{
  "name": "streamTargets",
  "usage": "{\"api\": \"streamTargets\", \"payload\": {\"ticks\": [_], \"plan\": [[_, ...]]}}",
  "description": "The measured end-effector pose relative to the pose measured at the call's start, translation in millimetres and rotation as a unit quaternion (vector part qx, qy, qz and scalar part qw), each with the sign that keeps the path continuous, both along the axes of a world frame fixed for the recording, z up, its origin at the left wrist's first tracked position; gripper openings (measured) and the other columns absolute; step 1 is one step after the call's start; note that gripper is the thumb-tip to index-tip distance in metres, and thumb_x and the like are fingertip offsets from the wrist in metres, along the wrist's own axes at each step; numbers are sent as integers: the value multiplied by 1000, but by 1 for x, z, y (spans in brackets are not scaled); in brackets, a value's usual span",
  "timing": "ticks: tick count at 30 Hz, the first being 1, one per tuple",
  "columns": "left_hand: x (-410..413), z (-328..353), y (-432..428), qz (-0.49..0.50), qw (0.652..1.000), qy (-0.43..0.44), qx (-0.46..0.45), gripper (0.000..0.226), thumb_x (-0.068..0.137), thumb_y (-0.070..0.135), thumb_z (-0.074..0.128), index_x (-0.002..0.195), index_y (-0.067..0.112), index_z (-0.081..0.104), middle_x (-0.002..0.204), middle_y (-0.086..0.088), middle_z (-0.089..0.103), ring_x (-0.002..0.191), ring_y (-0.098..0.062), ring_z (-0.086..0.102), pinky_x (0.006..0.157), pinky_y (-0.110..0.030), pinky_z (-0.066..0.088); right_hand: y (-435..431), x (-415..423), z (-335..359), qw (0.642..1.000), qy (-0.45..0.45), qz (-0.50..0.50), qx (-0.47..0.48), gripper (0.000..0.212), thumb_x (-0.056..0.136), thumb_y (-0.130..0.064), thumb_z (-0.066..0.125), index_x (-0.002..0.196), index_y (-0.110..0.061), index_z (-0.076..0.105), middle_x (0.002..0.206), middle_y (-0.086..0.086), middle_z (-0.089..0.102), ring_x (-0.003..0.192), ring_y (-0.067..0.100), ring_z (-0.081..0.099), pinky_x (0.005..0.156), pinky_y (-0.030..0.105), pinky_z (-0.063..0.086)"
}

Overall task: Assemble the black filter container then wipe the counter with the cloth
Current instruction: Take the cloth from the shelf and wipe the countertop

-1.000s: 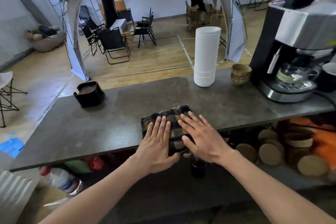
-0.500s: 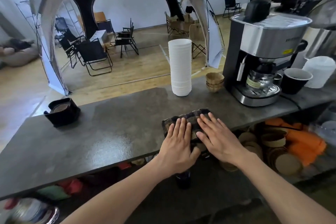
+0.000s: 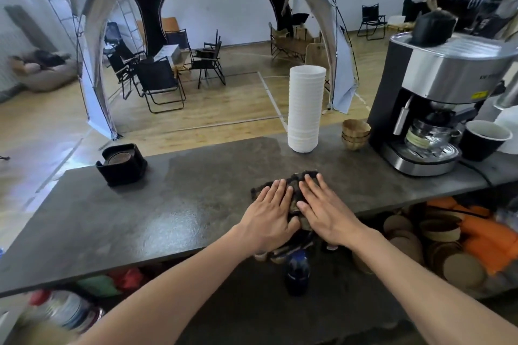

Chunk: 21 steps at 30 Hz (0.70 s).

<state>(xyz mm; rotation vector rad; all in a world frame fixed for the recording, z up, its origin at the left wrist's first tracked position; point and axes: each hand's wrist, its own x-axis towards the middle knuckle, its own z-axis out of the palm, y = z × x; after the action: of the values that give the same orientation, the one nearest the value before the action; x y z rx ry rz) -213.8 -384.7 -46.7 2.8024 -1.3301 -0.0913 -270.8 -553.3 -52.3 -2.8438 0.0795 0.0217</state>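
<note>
The dark checked cloth [image 3: 294, 177] lies on the grey counter [image 3: 182, 204] near its front edge, below the stack of white cups. My left hand [image 3: 269, 210] and my right hand [image 3: 325, 210] press flat on it side by side, fingers pointing away from me, and cover most of it. The black filter container [image 3: 121, 164] stands apart at the counter's far left, with a brown round insert showing in its top. A wet sheen marks the counter left of the cloth.
A tall stack of white cups [image 3: 305, 109] and brown paper filters [image 3: 355, 134] stand behind the cloth. At the right are a coffee machine [image 3: 431, 109] and a black cup [image 3: 483, 140]. A dark bottle [image 3: 297, 272], round lids and orange items sit under the counter.
Both hands slid the cloth right along the counter, from left of the cup stack to below it. The view swung right, bringing the coffee machine fully into view.
</note>
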Motion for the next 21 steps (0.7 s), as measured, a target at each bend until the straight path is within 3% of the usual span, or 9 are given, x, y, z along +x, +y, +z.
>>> {"api": "streamTargets", "payload": {"ticks": [5,15,21], "plan": [[23,5,59,3,1000,1,6,71,99,46,20,156,11,-3,164,-9,-11,149,-16,-15,121,-31,-10,58,32,3,999,34,6,-37,66,103,-48,17,156,-10,5,165,8,-8,149,29,-18,123,42,-1],[124,9,121,21,998,27,46,68,101,41,23,156,13,-5,164,-7,-14,149,-13,-15,121,-30,-9,127,132,14,997,72,6,-14,70,102,-50,19,156,-10,0,164,9,-12,148,32,-22,121,45,-6],[178,8,190,49,997,48,33,74,90,42,15,156,15,-2,164,-5,-13,149,-10,-14,120,-27,-10,195,191,9,998,60,12,-17,72,101,-50,19,156,-8,2,164,12,-11,148,36,-21,121,47,-7]]}}
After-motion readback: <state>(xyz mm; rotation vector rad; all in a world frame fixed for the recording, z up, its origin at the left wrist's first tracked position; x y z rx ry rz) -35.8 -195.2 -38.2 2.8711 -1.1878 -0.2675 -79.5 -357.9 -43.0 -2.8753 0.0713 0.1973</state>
